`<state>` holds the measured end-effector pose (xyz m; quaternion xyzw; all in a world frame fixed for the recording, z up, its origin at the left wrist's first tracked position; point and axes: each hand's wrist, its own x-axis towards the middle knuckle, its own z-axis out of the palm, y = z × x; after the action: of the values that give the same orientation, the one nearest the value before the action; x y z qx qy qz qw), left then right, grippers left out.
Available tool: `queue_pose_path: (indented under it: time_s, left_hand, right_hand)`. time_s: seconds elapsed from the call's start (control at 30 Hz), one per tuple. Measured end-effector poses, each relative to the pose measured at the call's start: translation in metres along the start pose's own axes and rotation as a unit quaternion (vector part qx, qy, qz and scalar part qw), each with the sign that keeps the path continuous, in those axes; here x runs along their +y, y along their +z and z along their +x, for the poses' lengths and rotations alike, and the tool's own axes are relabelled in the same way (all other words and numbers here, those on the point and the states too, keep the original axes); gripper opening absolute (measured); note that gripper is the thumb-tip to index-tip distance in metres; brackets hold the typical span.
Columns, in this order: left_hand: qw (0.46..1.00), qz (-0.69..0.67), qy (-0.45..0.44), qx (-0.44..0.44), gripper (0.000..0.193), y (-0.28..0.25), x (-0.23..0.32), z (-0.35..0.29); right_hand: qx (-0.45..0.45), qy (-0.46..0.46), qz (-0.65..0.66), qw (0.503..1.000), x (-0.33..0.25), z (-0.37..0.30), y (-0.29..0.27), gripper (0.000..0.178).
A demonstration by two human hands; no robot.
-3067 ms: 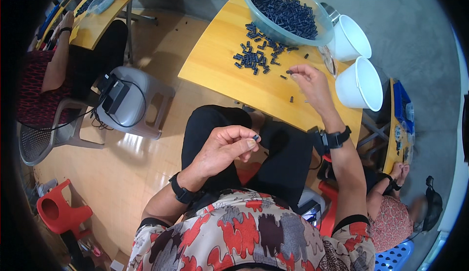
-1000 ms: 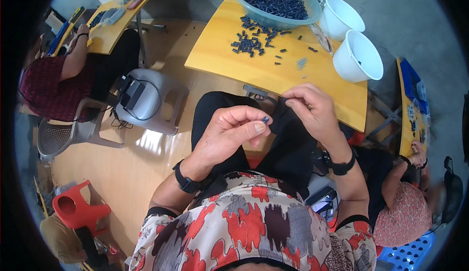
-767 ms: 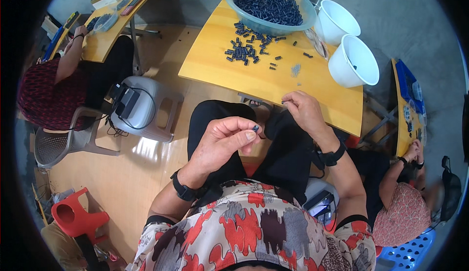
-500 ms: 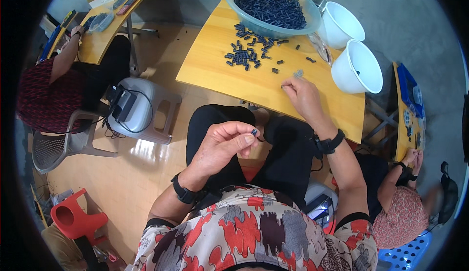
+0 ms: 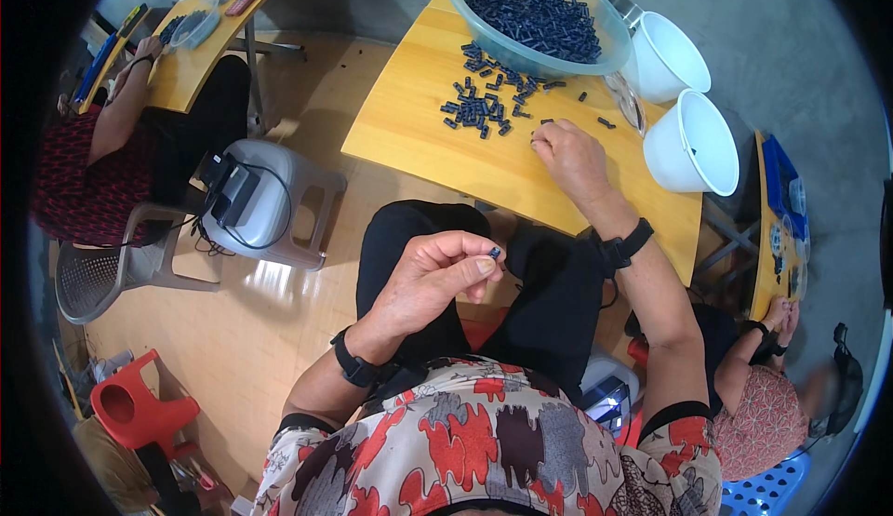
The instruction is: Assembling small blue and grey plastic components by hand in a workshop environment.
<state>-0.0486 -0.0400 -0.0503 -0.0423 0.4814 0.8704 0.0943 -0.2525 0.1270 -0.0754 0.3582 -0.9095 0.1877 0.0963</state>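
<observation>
My left hand (image 5: 430, 279) pinches small dark part (image 5: 494, 253) at fingertips, held over lap. My right hand (image 5: 567, 155) reaches out on yellow table (image 5: 409, 134), fingers curled on loose piece; can't tell if gripped. Scattered dark pieces (image 5: 484, 107) just beyond right fingertips. I'd pick single piece, keep pinch steady. Piece shape unclear.

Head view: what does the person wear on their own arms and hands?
Both hands are bare, no gloves or rings visible. The left hand has a black band at the wrist, and the right hand has a black watch-like strap with a buckle. Short sleeves of a patterned top in red, grey and cream end above the elbows; the forearms are uncovered.
</observation>
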Motion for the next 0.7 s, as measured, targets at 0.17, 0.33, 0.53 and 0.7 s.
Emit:
queue_pose_path:
  time_s: [0.17,0.33,0.53,0.7]
  left_hand:
    - [1.0,0.01,0.011,0.0,0.015,0.001,0.001,-0.003]
    - [1.0,-0.016,0.014,-0.004,0.016,0.008,0.009,-0.007]
    - [0.999,-0.027,0.037,-0.002,0.016,0.014,0.013,-0.025]
    - [0.998,-0.018,0.048,-0.022,0.016,0.028,0.019,-0.033]
  right_hand:
    - [-0.016,-0.026,-0.015,0.999,-0.001,0.002,0.005,0.006]
    - [-0.009,-0.016,0.086,0.996,-0.013,-0.007,0.002,0.005]
    - [-0.054,0.138,0.497,0.855,-0.082,-0.049,-0.07,0.013]
    - [-0.003,0.091,0.648,0.756,-0.116,-0.091,-0.1,0.013]
